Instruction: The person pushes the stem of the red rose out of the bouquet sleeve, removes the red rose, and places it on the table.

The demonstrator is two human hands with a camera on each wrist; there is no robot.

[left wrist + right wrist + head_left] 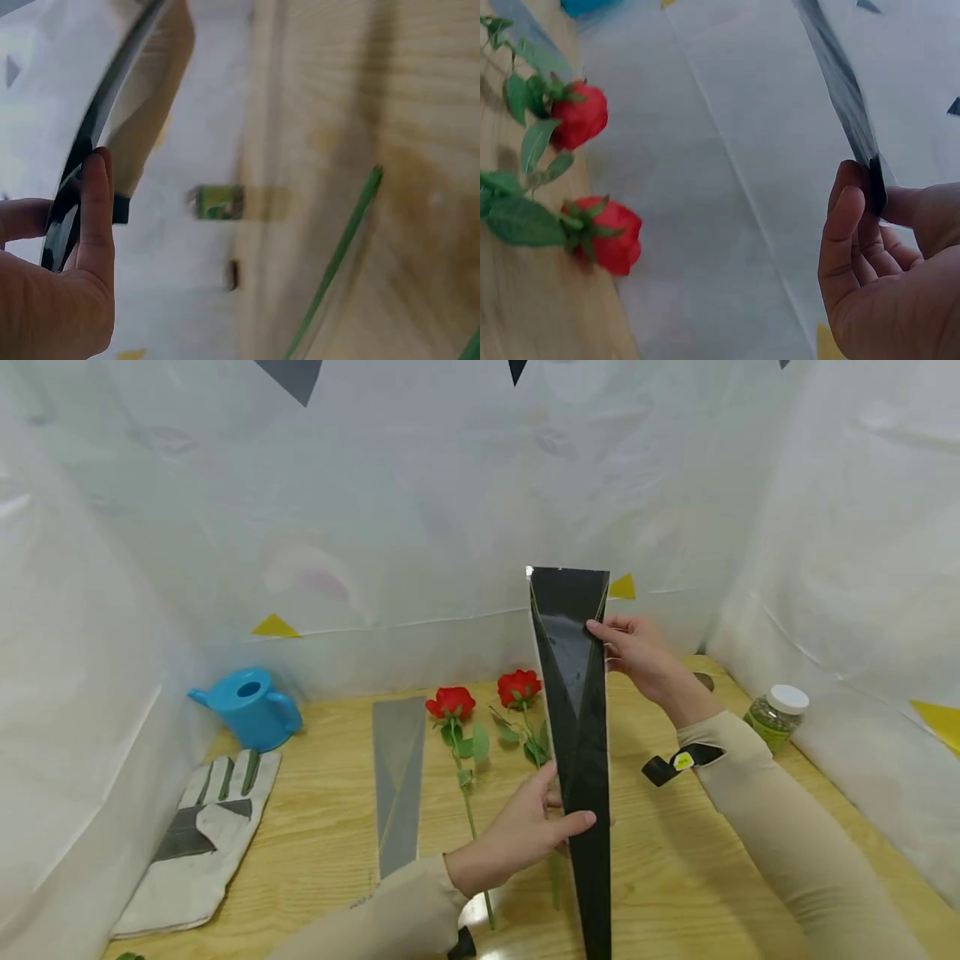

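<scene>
A long black cone-shaped flower sleeve point(579, 727) is held upright above the wooden table point(322, 852), wide mouth up. My left hand point(542, 823) pinches its lower part, thumb across the front; in the left wrist view the sleeve edge point(84, 165) sits between thumb and fingers. My right hand point(628, 647) pinches the sleeve's right edge near the top, seen edge-on as the sleeve point(847, 112) in the right wrist view. Two red roses point(451, 703) point(519, 687) lie on the table behind the sleeve, also seen as roses point(581, 114) point(607, 234).
A second grey sleeve point(397, 777) lies flat left of the roses. A blue watering can point(251, 706) and a work glove point(201, 835) sit at the left. A lidded jar point(776, 714) stands at the right. White plastic sheeting walls the table.
</scene>
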